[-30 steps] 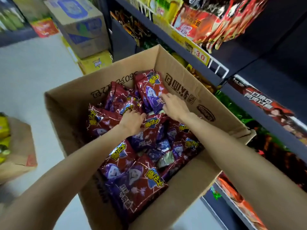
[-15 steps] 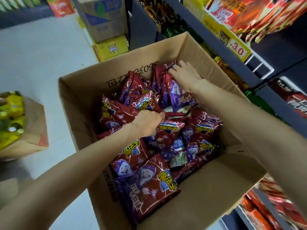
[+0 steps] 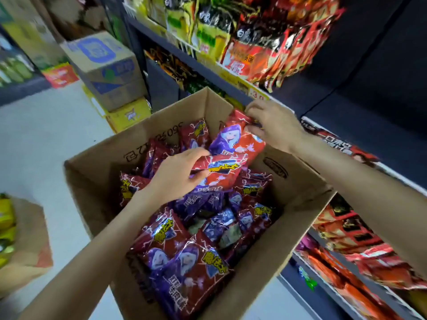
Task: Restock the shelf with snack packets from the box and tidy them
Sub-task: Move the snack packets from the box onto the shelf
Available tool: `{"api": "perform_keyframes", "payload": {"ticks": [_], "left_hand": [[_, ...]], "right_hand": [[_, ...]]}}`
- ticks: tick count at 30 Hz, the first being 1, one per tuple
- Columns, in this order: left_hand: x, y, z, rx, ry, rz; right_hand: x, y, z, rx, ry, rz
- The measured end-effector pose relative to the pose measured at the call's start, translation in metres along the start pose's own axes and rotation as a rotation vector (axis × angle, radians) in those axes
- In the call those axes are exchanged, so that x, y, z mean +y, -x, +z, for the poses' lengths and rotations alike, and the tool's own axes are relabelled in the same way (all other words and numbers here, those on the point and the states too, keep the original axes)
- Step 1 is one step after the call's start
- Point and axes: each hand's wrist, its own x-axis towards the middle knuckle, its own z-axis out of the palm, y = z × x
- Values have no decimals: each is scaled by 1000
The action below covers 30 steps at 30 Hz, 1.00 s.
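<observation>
1. Writing: cardboard box (image 3: 245,294) inner wall shows upside-down "360" plus Chinese characters; yellow price tag (image 3: 258,95) on the shelf edge reads ".30"; packet lettering is yellow Chinese, brand not legible.
2. Left hand (image 3: 178,176) fingers curled, gripping the lower end of a red-purple snack packet (image 3: 221,172) with a hooded cartoon figure.
3. Right hand (image 3: 275,125) pinches the top edge of a second, same-print packet (image 3: 238,139), thumb and fingers closed on it.
4. Both held packets are lifted above the box's far half; the right-hand one is near the box's far right rim, just beside the shelf (image 3: 208,68).
5. Loose packets (image 3: 184,269) of the same print fill the box below both hands.
6. Shelf tiers hold red, orange and green snack bags.
7. Blue-printed carton (image 3: 104,68) stands on the floor (image 3: 46,135) at far left, on a yellow one.
</observation>
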Motion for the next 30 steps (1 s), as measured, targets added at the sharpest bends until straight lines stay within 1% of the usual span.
{"api": "perform_keyframes", "payload": {"ticks": [3,6,8,10,13,16,18,22,25,28,30], "left_hand": [[39,-12,-24,147,19,107],[92,-30,-43,269,54,246],[132,-44,-49,353,39,348],[175,-57,-51,403,64,434],[240,-81,-40,422,110,574],[302,-112,-13,393,142,705],[343,-133,12,350,162,746],[415,-167,62,233,182,741],[463,-188,95,139,244,709],[503,-206,125,81,244,692],[525,-215,146,51,238,700]], "right_hand": [[19,46,-52,125,-19,148],[42,97,-107,248,-36,227],[58,131,-143,285,-4,272],[77,166,-176,314,41,314],[108,226,-221,360,93,417],[142,287,-251,344,123,542],[164,326,-264,317,124,615],[208,390,-274,247,178,759],[240,423,-274,163,248,867],[266,443,-273,101,227,931],[283,453,-269,84,198,933]]}}
